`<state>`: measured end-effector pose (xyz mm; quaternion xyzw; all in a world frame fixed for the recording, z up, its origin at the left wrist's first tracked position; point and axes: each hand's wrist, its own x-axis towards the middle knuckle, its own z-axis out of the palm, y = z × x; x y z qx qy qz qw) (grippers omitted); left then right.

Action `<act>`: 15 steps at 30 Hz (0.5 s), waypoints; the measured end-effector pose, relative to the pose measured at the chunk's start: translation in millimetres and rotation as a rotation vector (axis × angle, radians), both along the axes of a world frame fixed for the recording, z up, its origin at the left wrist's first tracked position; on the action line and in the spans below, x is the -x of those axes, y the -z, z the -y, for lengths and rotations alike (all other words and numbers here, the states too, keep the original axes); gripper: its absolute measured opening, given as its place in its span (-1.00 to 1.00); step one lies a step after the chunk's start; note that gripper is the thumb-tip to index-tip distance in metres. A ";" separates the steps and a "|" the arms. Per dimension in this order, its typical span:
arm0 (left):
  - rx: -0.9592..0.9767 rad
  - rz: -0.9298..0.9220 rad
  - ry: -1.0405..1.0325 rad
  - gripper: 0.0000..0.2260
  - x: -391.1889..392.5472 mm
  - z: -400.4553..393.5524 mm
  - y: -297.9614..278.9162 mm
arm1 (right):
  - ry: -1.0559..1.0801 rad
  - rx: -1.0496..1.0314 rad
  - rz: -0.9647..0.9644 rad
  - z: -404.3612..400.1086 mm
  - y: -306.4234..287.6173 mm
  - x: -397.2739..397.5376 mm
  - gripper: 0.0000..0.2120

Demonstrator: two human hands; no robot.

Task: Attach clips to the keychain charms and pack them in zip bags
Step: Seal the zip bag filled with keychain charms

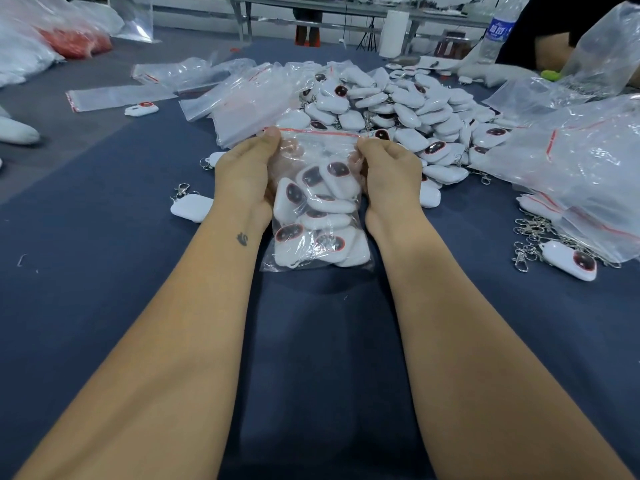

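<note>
left hand [247,174] and right hand [389,171] pinching zip bag [320,216] top, fingertips hidden behind plastic, charms inside blurred

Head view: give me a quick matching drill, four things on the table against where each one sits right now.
Things:
1. filled zip bag
2. water bottle
3. loose clips
4. red bundle in plastic

Places:
A. far left
B. held between both hands, left and right
C. far right
D. near right, beside a lone charm

Pairs: 1-B, 2-C, 3-D, 4-A

L hand [247,169] & R hand [388,168] pinching zip bag [320,216] top, charms inside
</note>
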<state>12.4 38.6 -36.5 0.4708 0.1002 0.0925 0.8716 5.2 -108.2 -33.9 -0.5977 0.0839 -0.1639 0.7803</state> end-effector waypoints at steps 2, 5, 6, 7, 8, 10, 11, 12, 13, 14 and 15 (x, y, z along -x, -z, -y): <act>-0.003 0.003 0.003 -0.89 -0.6 0.3 0.5 | -0.035 -0.034 -0.012 0.7 -1.3 -0.2 -0.79; 0.002 0.022 -0.005 -0.87 -2.0 -0.2 1.4 | -0.078 0.007 0.006 -0.4 0.4 -1.0 -0.74; 0.010 0.032 -0.001 -0.86 -2.5 -0.1 1.8 | -0.077 0.028 0.018 -1.3 1.9 -1.6 -0.73; 0.014 0.040 0.008 -0.86 -2.7 0.0 2.3 | -0.068 0.038 0.029 -2.0 3.4 -2.3 -0.72; 0.010 0.042 0.018 -0.87 -2.4 0.4 2.7 | -0.056 0.039 0.038 -2.5 4.8 -3.2 -0.72; -0.009 0.035 0.033 -0.87 -1.5 1.5 3.2 | -0.031 0.038 0.042 -2.8 6.2 -4.1 -0.72; -0.022 0.033 0.042 -0.86 -1.4 2.0 3.3 | -0.021 0.044 0.039 -2.7 6.4 -4.0 -0.71; -0.039 0.031 0.057 -0.85 -1.3 2.7 3.4 | -0.014 0.056 0.034 -2.1 6.5 -4.1 -0.72; -0.055 0.029 0.072 -0.84 -1.0 2.9 3.3 | -0.012 0.068 0.029 -1.8 6.1 -3.8 -0.72; -0.066 0.025 0.081 -0.83 -0.7 3.0 3.1 | -0.020 0.068 0.023 -1.6 5.4 -3.6 -0.73; -0.073 0.017 0.079 -0.84 -0.7 2.6 2.7 | -0.039 0.051 0.019 -1.7 4.6 -3.2 -0.73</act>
